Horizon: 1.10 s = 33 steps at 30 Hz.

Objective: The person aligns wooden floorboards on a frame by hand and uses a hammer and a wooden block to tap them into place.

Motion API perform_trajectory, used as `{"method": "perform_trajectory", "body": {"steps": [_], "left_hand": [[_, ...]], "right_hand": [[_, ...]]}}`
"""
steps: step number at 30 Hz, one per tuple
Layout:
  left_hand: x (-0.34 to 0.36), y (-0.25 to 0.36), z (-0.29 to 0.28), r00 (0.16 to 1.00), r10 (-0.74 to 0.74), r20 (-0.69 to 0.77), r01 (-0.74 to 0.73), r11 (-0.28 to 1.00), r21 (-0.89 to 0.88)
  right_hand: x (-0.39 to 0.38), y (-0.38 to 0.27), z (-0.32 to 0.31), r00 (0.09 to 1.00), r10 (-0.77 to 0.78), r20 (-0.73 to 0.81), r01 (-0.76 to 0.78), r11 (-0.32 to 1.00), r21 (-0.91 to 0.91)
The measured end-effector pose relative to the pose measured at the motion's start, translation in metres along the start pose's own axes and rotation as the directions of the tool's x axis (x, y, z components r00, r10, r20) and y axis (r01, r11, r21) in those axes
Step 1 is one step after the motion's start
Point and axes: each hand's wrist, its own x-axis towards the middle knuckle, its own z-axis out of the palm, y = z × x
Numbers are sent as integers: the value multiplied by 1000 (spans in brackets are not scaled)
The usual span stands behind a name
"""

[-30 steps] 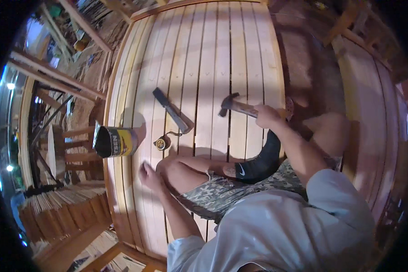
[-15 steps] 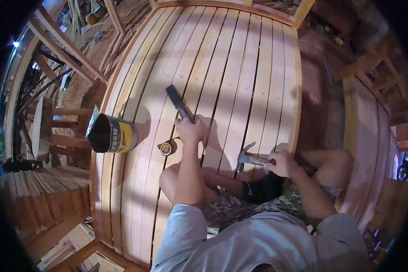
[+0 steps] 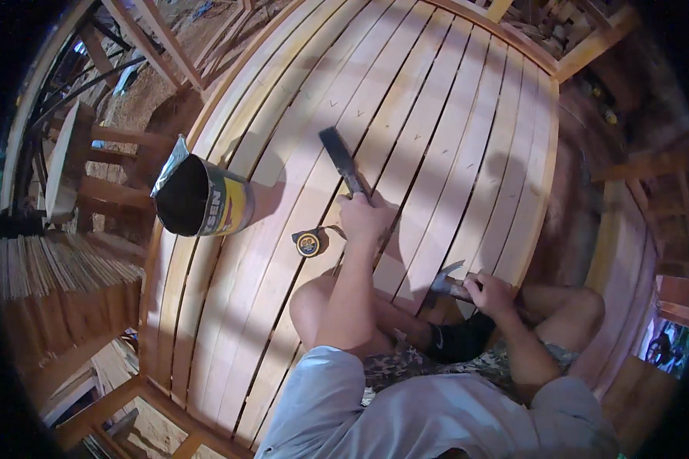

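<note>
My left hand is closed around the handle of a long flat dark tool lying on the slatted wooden platform. Just left of that hand is a yellow-and-black tape measure with a strap. My right hand grips a claw hammer low over the boards near my crossed legs. An open metal can with a yellow label and dark inside stands left of my left hand. Small pencil-like V marks show on several boards beyond the tool.
Stacked thin boards lie at the left, beside wooden framework. Wooden posts rise at the far right corner of the platform. A second slatted wooden surface runs along the right, with a gap between it and the platform.
My left hand has moved forward from beside my knee and taken hold of the dark tool. My right hand has lowered the hammer toward my legs. The whole view has shifted.
</note>
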Motion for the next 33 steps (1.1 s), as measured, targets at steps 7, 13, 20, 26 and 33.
{"method": "perform_trajectory", "body": {"steps": [7,13,20,26,33], "left_hand": [[-12,30,-29,1000,-28,-5,26,980,-200],[-3,16,-40,972,13,233,149,733,-664],[-14,31,-50,788,239,567,131,835,-534],[-32,35,-19,542,581,607,-89,758,-646],[-64,35,31,231,726,647,-302,686,-662]], "right_hand": [[15,20,36,991,-99,-86,102,994,33],[13,0,29,992,-69,-108,77,995,71],[11,2,25,999,7,-46,-5,999,38],[33,33,55,963,86,-257,103,760,642],[50,-40,23,977,183,113,-16,-459,888]]}}
